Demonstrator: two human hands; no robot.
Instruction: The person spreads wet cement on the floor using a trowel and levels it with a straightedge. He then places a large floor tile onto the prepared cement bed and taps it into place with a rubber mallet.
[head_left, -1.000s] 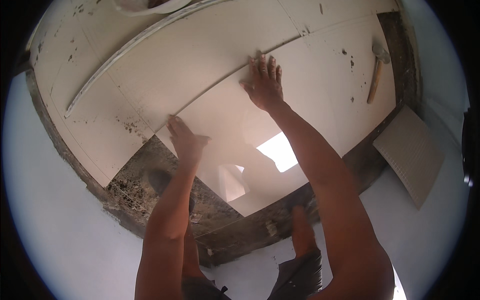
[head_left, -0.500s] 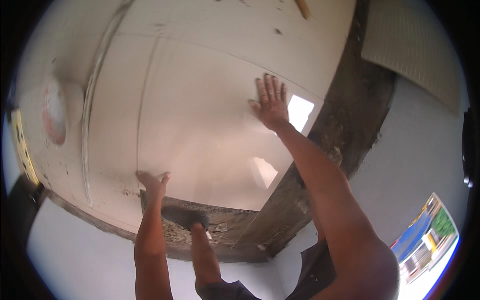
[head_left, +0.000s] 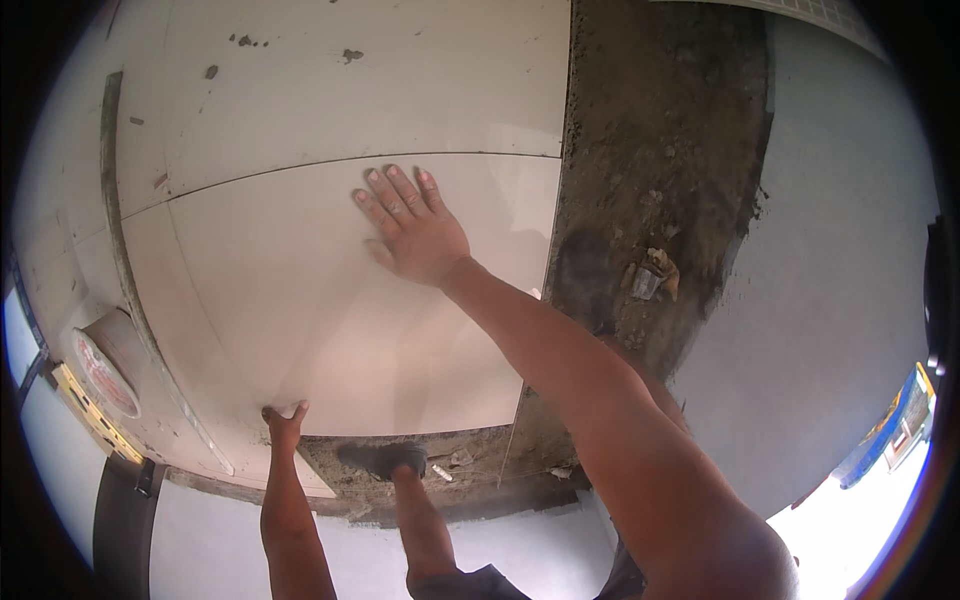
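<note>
A large beige floor tile [head_left: 300, 320] lies between my hands, its surface glossy with reflections. My right hand [head_left: 425, 230] rests flat on it near the far edge, palm down, fingers stretched out and a little apart. At the tile's near left corner is my left hand [head_left: 286, 424], with thumb and fingers spread apart; part of its contact with the edge is hidden. A thin dark joint separates this tile from the far tile [head_left: 400, 90]. Neither hand holds anything.
Rough dark mortar bed [head_left: 660, 150] runs along the right, with loose rubble [head_left: 652, 276] on it. My dark shoe [head_left: 385, 459] stands on the near strip. At left are a long thin bar [head_left: 135, 270], a round bucket [head_left: 105, 365] and a yellow spirit level [head_left: 95, 410]. A grey wall [head_left: 830, 250] rises right.
My head view has turned, swinging the tile and surroundings round. My right hand has shifted leftward along the far edge, away from the right-hand corner. My left hand stays at the near left corner.
</note>
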